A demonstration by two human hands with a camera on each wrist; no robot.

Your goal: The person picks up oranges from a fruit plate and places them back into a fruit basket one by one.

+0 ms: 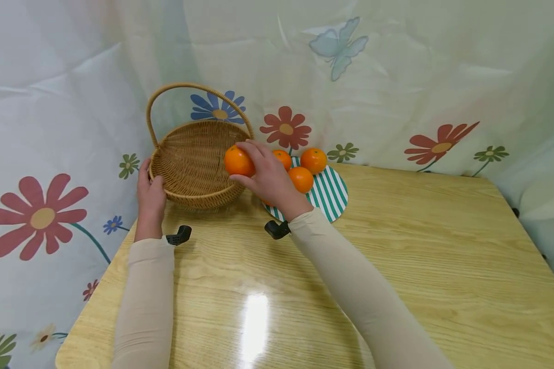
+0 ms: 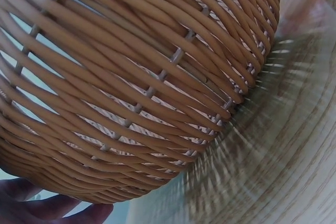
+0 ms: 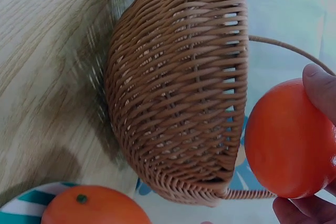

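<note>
A wicker basket [image 1: 198,159] with a tall arched handle stands at the back left of the table. My left hand [image 1: 151,197] grips its left rim, thumb over the edge; in the left wrist view the fingers [image 2: 58,209] lie against the woven side. My right hand [image 1: 272,177] holds an orange [image 1: 238,161] between thumb and fingers, overlapping the basket's right rim in the head view. From the right wrist, that orange [image 3: 291,140] shows just beyond the rim of the basket [image 3: 178,87], on the handle side.
Right of the basket, several more oranges [image 1: 301,179] sit on a round green-and-white striped plate [image 1: 332,192], partly hidden by my right hand. The wooden table [image 1: 420,246] extends to the right. A flowered cloth [image 1: 374,102] hangs behind and to the left.
</note>
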